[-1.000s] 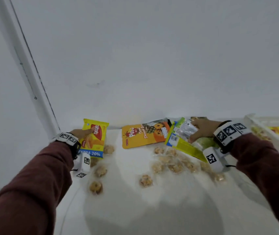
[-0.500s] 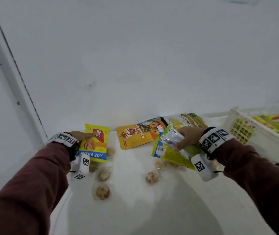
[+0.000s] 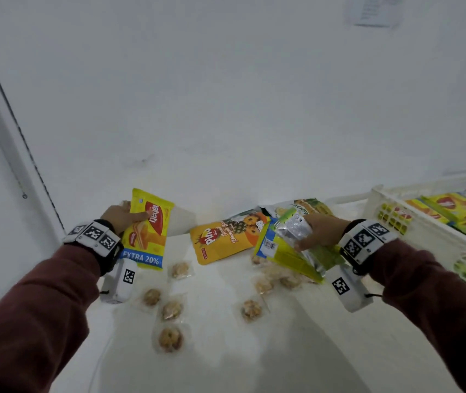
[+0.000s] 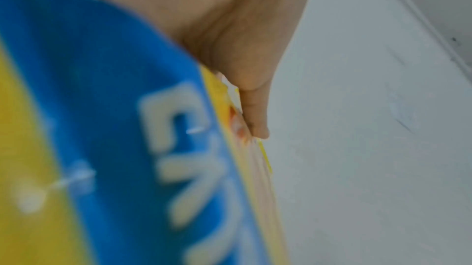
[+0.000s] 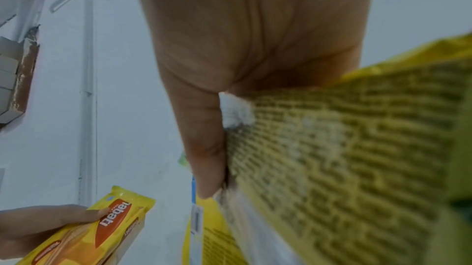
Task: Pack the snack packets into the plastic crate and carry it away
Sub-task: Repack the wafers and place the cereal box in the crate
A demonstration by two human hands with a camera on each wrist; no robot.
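Observation:
My left hand grips a yellow wafer packet with a blue "EXTRA 20%" band, lifted off the white table; the same packet fills the left wrist view and appears as the wafer packet low in the right wrist view. My right hand pinches a bunch of yellow-green and silver packets, seen close as printed packets, held above the table. An orange pineapple biscuit packet lies flat between my hands. The white plastic crate at the right holds several packets.
Several small clear-wrapped cookies lie scattered on the white table. Another packet lies against the white wall behind my right hand. A pipe runs down the wall at the left.
Both hands have lifted their packets off the table. The view has swung right, so more of the crate shows.

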